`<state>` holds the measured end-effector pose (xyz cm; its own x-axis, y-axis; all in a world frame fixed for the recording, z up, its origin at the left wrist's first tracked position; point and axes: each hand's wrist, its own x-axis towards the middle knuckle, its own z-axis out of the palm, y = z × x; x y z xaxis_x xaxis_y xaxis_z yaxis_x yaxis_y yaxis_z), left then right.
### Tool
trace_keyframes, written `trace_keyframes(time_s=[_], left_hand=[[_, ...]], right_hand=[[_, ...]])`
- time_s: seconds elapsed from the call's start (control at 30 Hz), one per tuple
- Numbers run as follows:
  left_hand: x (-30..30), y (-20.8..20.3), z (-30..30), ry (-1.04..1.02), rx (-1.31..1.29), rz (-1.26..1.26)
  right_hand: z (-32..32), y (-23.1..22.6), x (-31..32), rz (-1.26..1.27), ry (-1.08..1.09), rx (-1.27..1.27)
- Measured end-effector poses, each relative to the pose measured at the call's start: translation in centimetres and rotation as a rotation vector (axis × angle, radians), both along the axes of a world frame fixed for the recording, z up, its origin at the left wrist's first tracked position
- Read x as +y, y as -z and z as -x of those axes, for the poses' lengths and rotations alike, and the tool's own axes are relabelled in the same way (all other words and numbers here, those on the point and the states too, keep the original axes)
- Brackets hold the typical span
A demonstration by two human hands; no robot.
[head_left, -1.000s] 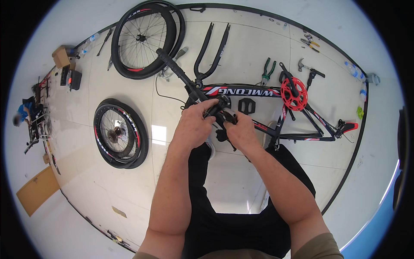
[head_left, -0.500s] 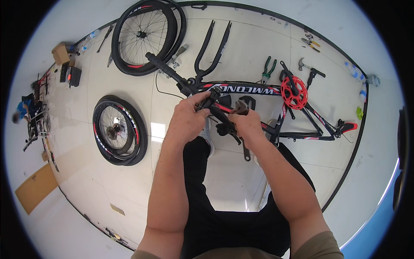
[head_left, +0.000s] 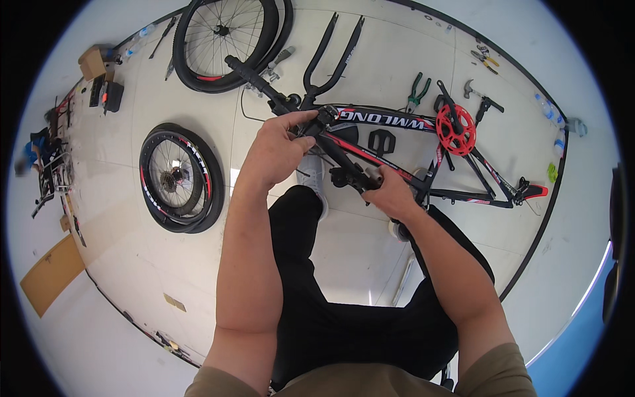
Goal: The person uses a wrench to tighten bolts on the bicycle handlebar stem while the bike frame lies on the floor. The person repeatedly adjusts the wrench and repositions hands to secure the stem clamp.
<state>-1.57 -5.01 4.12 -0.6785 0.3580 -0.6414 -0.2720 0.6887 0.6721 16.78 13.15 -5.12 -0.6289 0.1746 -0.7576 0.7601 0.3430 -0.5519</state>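
A black handlebar (head_left: 338, 155) lies slantwise across the black, red and white bike frame (head_left: 390, 118), between my feet. My left hand (head_left: 278, 151) pinches the stem (head_left: 323, 120) at the handlebar's middle between thumb and fingers. Around the near right end of the handlebar my right hand (head_left: 391, 193) is closed, next to the brake lever clamp (head_left: 340, 177); a greyish tube end shows above its fingers. Its fingertips are partly hidden. The far left end of the bar carries a black grip (head_left: 246, 71). A black pedal (head_left: 381, 142) lies beyond the right hand.
A black fork (head_left: 329, 59) lies beyond the frame. Wheels lie at the far left (head_left: 185, 63) and left (head_left: 147, 178). Green-handled pliers (head_left: 417, 94), a hammer (head_left: 473, 89) and yellow-handled pliers (head_left: 486, 61) lie at the far right. A red chainring (head_left: 456, 132) is on the frame.
The view has shifted, so the floor items sit higher. My right hand has come down onto the handlebar's near end, uncovering the pedal. My left hand stays at the stem.
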Motion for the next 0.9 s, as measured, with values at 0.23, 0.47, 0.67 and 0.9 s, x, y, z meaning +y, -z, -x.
trace_keyframes(time_s=[0.23,0.47,0.67,0.9], left_hand=[[0.1,-0.2,0.1,0.111,0.256,0.212],[1.3,-1.2,-0.3,-0.243,0.654,-0.026],[2.5,-2.4,-3.3,-0.433,0.972,-0.334],[4.5,-2.3,-9.3,-0.625,0.039,-0.606]], right_hand=[[-2.0,3.5,-3.9,-0.048,0.112,0.136],[-2.7,2.1,-5.9,-0.018,0.146,0.186],[-1.5,1.2,-6.9,0.036,0.158,0.219],[-2.5,4.2,-7.9,0.078,0.246,0.213]])
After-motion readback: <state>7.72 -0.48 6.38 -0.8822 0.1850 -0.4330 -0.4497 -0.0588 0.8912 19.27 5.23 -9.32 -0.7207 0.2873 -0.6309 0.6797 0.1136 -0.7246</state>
